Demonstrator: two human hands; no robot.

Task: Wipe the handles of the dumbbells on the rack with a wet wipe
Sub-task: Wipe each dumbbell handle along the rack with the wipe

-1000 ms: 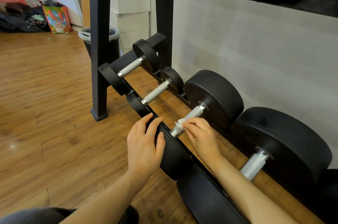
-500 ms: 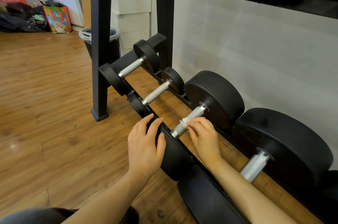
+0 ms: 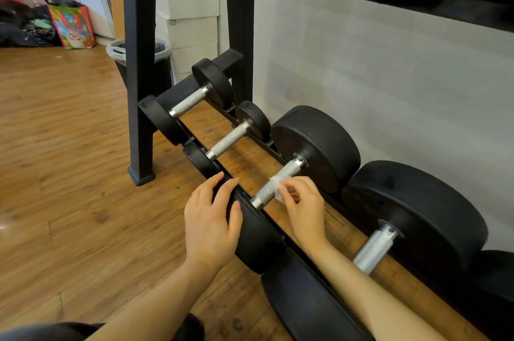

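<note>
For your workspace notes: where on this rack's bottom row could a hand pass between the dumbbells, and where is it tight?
Open gaps lie between the two small dumbbells' handles. Bare wood floor lies left of the rack post. The two big weights nearly touch, with both hands there.

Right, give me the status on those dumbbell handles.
Nothing shows as finished; a wiped handle looks no different here. In hand: the right hand pinches the wet wipe on the third handle, the left hand steadying its near weight. The nearest handle is untouched right now.
</note>
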